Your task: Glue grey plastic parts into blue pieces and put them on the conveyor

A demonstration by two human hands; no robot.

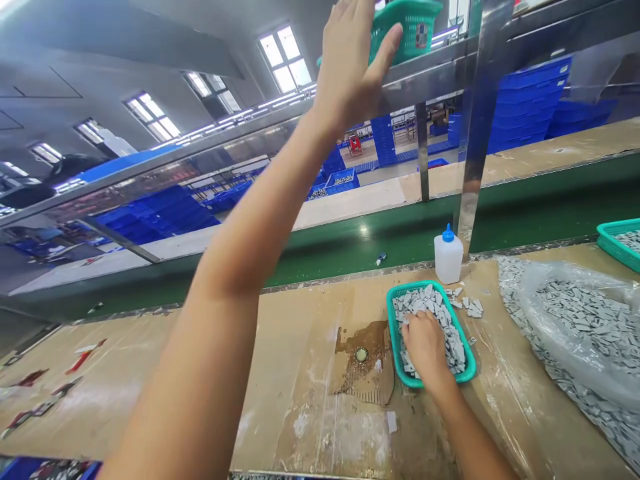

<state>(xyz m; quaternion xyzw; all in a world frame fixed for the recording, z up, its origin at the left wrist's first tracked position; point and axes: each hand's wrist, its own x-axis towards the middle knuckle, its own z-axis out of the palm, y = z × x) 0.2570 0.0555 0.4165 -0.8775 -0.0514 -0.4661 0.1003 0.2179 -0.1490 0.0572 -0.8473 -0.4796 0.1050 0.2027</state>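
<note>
My left hand [353, 63] is raised high, palm flat against the side of a green plastic basket [413, 27] that stands on the upper metal shelf [280, 117]. My right hand [425, 347] rests low on the bench inside a small teal tray [397, 333] full of small grey flat parts [440, 313]; the fingers are curled down into the parts and I cannot tell whether they hold any. A few grey parts [467, 305] lie loose beside the tray.
A white squeeze bottle with a blue cap [448, 257] stands behind the tray. A clear bag of grey parts [580, 320] fills the right of the bench, with another teal tray [620, 243] beyond. A green conveyor belt [350, 250] runs behind. Torn cardboard patch [365, 363] lies mid-bench.
</note>
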